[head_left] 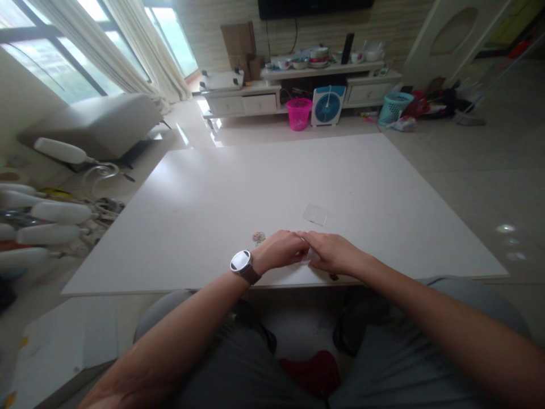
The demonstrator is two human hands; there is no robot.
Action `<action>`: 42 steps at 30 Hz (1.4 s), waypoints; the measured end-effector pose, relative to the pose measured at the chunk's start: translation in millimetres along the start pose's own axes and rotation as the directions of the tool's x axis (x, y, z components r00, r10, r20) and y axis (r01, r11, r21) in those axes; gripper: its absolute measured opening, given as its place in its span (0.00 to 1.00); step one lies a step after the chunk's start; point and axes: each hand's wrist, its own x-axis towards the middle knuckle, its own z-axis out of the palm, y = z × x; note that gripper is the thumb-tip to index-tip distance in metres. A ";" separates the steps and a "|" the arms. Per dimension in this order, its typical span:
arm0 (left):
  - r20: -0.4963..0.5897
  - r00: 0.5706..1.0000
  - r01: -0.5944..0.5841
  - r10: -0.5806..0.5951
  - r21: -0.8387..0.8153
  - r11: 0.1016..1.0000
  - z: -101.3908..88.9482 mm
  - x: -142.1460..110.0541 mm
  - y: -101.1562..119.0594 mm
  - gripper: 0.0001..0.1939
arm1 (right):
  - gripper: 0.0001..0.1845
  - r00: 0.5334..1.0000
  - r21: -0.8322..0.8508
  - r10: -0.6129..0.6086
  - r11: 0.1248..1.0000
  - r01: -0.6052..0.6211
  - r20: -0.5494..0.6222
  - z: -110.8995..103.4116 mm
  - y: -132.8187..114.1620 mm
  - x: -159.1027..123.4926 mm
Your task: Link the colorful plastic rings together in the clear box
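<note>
My left hand (279, 249), with a watch on its wrist, and my right hand (332, 253) meet near the front edge of a white table (213, 204). Both hands are closed, fingertips pressed together around a small clear object (313, 255) that I cannot make out. A clear flat plastic piece (315, 214) lies on the table just beyond my hands. A small colourful item (258, 236) sits next to my left hand. A tiny dark thing (334, 277) lies at the table edge under my right wrist.
A grey sofa (93, 122) and white cylinders (46, 213) are at the left. At the back stand a white TV cabinet (298, 85), a pink basket (298, 112), a blue fan (327, 105) and a teal basket (394, 107).
</note>
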 end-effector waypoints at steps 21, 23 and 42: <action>0.049 0.998 -0.029 0.026 0.061 0.998 0.2 -1.5 0.2 0.06 | 0.31 0.998 0.039 0.057 0.998 -0.058 0.020 -5.9 -6.2 -0.4; 0.051 0.998 -0.028 0.025 0.055 0.998 -0.9 -1.9 0.5 0.06 | 0.30 0.998 0.048 0.062 0.997 -0.063 0.024 -7.1 -7.0 -0.7; 0.015 0.999 -0.038 0.038 0.049 0.998 -3.2 -0.4 -1.2 0.07 | 0.31 0.999 0.017 0.042 0.999 -0.043 0.016 -3.0 -3.2 -0.4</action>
